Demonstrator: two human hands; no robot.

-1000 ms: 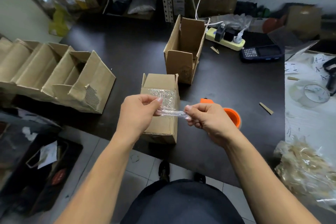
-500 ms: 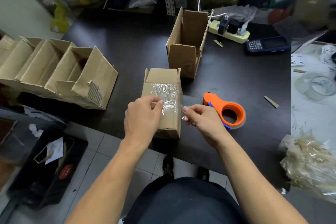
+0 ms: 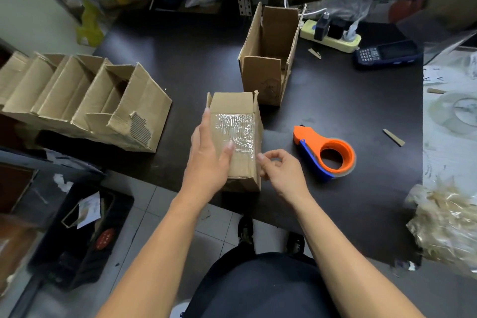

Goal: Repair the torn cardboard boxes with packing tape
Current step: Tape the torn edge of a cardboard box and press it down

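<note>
The right hand (image 3: 280, 169), fingers loosely curled and holding nothing, hovers at the near right edge of the small box (image 3: 241, 165). The left hand (image 3: 209, 155) lies flat with straight fingers on its taped top (image 3: 236, 130). The tape dispenser (image 3: 326, 153) rests just right; an open box (image 3: 268, 59) stands behind.

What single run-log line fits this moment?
step: pressing tape down | left hand: flat on taped box | right hand: at box's right edge | tape dispenser: on table, untouched
</note>
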